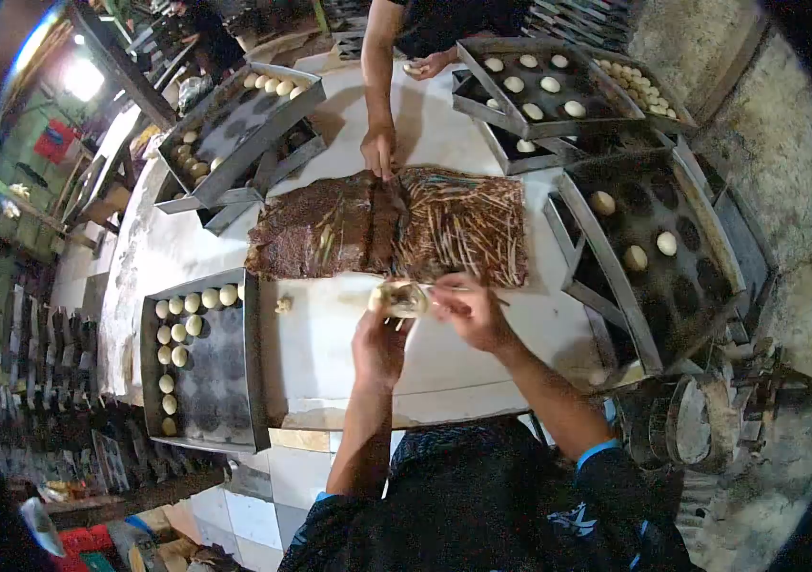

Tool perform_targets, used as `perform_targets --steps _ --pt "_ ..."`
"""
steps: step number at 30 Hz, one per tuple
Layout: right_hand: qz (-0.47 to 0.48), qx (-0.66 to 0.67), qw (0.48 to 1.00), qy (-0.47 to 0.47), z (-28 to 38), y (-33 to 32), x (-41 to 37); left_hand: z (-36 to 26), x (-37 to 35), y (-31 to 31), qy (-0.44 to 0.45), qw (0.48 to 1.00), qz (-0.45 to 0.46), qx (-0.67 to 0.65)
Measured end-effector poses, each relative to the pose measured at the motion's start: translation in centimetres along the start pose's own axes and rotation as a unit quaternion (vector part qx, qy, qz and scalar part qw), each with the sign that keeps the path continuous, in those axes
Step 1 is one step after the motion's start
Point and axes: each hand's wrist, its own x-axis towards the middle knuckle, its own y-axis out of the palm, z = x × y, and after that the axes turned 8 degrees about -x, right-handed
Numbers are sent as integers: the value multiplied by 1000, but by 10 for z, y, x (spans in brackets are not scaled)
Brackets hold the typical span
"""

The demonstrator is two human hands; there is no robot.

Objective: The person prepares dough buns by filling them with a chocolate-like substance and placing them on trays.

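Over the table's near side, my left hand [380, 348] is closed round a pale, flattened dough piece [406, 301] with a greyish middle. Close by on the right, my right hand [471, 313] has its fingers pinched together at the dough's edge; what they hold, if anything, is too small to make out. Just beyond both hands lies a wide slab of dark brown filling [315, 229], its right part scored with many pale streaks. A co-worker's hand [380, 151] reaches down onto the slab's far edge.
A metal tray [255, 362] with several pale dough balls stands at the left. More stacked trays sit at the back left [234, 124], back right [549, 119] and right [654, 343]. The co-worker's other hand [432, 65] holds a small pale piece. A dough scrap [283, 305] lies on the white table [330, 386].
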Motion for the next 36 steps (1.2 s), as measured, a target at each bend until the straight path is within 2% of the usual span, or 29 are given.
perform_targets --steps 1,2,3,5,6,7,8,9,10,11,13,15,16,17,19,20,21,23,24,26,27,28,29,30,31,33,34,35,36 --pt "3 159 985 67 47 5 -2 13 -9 7 20 996 38 79" --pt "4 -42 999 -7 75 -3 -7 26 -25 21 60 974 43 216" --pt "16 -150 988 -31 107 -14 -14 49 -31 21 156 934 89 309" --pt "-21 -248 967 -61 140 -29 -33 57 -58 43 307 773 103 545" --pt "-25 -248 967 -60 147 -38 -41 55 -73 55 287 792 124 524" --pt "-78 -255 957 -117 151 -47 -50 52 -89 68 265 810 144 504" --pt "-129 -261 941 -171 155 -56 -59 55 -106 86 213 883 118 402" --pt "-131 -259 942 -166 162 -69 -71 54 -123 107 181 932 112 293" --pt "-97 -225 945 -219 171 -85 -82 58 -132 108 160 958 143 192" --pt "-60 -188 942 -272 180 -100 -91 60 -140 109 139 972 170 88" --pt "-50 -162 939 -299 196 -125 -109 69 -156 109 159 966 169 118" --pt "1 -99 991 -89 205 -145 -131 78 -168 107 276 893 197 296" --pt "18 -53 997 -58 195 -149 -137 86 -180 115 298 888 162 311" --pt "26 25 997 -71 184 -147 -141 91 -184 116 363 835 178 373" --pt "5 74 996 -51 186 -145 -159 100 -195 110 418 754 159 481" --pt "-10 1 992 -125 191 -143 -163 100 -196 111 459 668 165 562" --pt "-27 -76 977 -198 198 -142 -165 101 -202 116 475 663 135 563" --pt "-15 -91 982 -165 212 -135 -171 93 -211 125 412 631 105 649" --pt "-7 -113 980 -161 212 -132 -172 90 -212 127 409 636 111 645" --pt "-23 -143 972 -187 209 -123 -168 81 -206 127 393 742 119 530" --pt "-25 -148 971 -187 210 -119 -162 75 -203 120 393 744 123 526" --pt "-35 -133 966 -218 212 -112 -156 67 -201 108 293 870 123 377" --pt "-41 -116 961 -248 214 -104 -148 58 -199 99 179 954 114 210" --pt "-62 -100 962 -246 220 -94 -139 50 -200 92 185 961 148 140" --pt "-53 -98 963 -244 225 -82 -136 39 -198 84 187 963 139 138" --pt "66 48 996 -22 232 -56 -128 17 -190 66 264 928 198 171" --pt "71 78 994 10 236 -40 -126 0 -188 55 285 903 201 250" --pt "82 78 993 17 234 -25 -124 -13 -186 51 285 906 189 248" --pt "41 45 992 -107 229 -11 -121 -26 -181 51 328 877 201 289"
